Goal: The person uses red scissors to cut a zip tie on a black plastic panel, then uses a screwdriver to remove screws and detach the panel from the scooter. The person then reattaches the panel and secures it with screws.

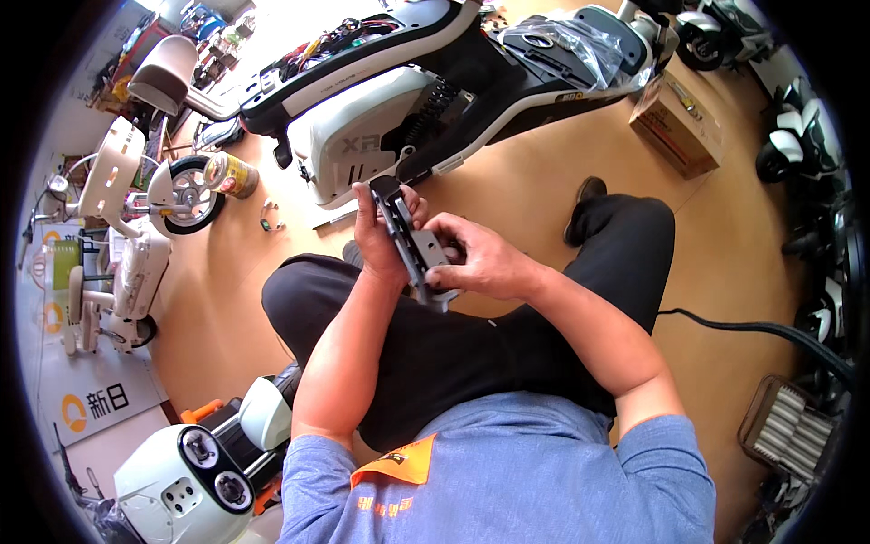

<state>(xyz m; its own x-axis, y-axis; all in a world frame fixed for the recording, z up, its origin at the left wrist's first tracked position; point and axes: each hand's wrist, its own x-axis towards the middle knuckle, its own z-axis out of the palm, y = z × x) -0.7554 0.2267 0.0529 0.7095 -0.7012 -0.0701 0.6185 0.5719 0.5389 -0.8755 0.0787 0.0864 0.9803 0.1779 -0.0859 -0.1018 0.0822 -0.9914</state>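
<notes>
Over my lap, a long dark metal bracket-like part [405, 238] is held tilted, with a squarish grey block on its right side. My left hand [381, 245] is closed round its upper left side, the thumb pointing up along it. From the right, my right hand [487, 257] grips the block and the lower end between thumb and fingers. Some fingers of both hands are hidden behind the part, and its exact kind cannot be made out. Just beyond stands a white and black electric scooter [362, 136], its rear shock absorber [430, 111] exposed and coloured wires [340, 43] showing on top.
A cardboard box [675, 127] sits on the floor at the far right. To the left are a tin can [230, 175] and a small white scooter [136, 245]. Another scooter front [186, 480] is near left. A black cable [752, 325] and a basket [793, 431] lie right.
</notes>
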